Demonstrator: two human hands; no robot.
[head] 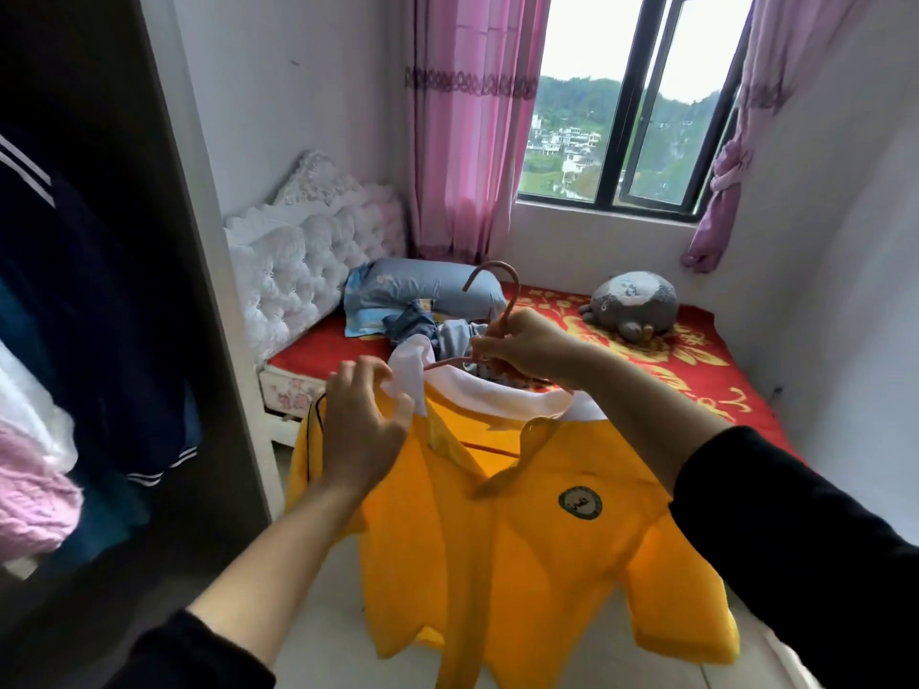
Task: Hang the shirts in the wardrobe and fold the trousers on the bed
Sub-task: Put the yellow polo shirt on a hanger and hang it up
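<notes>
I have the yellow shirt held in the air in front of me, between the wardrobe at left and the bed ahead. My right hand is clenched on the neck of the pink hanger, just under the hook, so the shirt's weight hangs from that one point and the hook stays free for a rail. My left hand pinches the white collar at the shoulder, seemingly to seat the fabric on the hanger arm so it cannot slide off. The hanger runs inside the neck opening; its bar shows through the open placket.

Loose bluish clothes lie near the head end of the bed, by the pillow; whether they are trousers I cannot tell. Dark garments already hang in the wardrobe.

Judgement: shirt nearly dressed on the hanger; hanging comes next.
</notes>
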